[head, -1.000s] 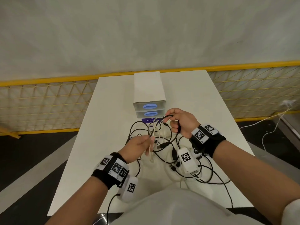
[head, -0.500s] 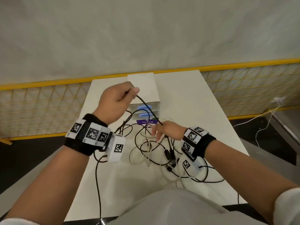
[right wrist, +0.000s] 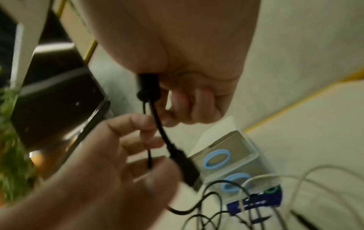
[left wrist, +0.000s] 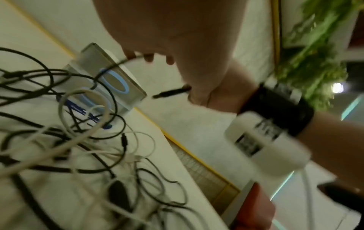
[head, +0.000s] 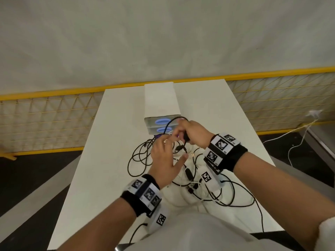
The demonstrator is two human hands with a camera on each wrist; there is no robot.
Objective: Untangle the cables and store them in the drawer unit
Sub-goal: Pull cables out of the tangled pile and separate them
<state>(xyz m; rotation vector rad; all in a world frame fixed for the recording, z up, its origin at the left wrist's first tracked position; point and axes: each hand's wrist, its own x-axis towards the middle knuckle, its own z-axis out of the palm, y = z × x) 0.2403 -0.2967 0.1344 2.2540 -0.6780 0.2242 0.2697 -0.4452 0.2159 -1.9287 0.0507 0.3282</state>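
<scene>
A white drawer unit (head: 159, 100) with blue ring handles stands mid-table, its drawers closed. In front of it lies a tangle of black and white cables (head: 141, 156). My right hand (head: 181, 131) is raised just before the drawers and grips a black cable (right wrist: 157, 118) by its plug; a USB connector (right wrist: 185, 168) dangles below. My left hand (head: 178, 147) reaches up to it, fingers loosely bent, thumb spread. Its fingertips (right wrist: 141, 143) touch a thin black strand hanging from the right hand. The left wrist view shows the right hand (left wrist: 149, 57) above the tangle (left wrist: 78, 140).
The white table (head: 112, 160) is narrow, with a yellow mesh fence (head: 45, 120) behind and beside it. A purple label card (head: 158, 136) sits at the foot of the drawers. Black leads from my wrist cameras trail over the near edge. A white cable (head: 299, 134) lies on the floor at right.
My left hand has dropped from high above the drawers, where it pinched a black cable, down to my right hand. The right hand has risen from the tangle with a black cable.
</scene>
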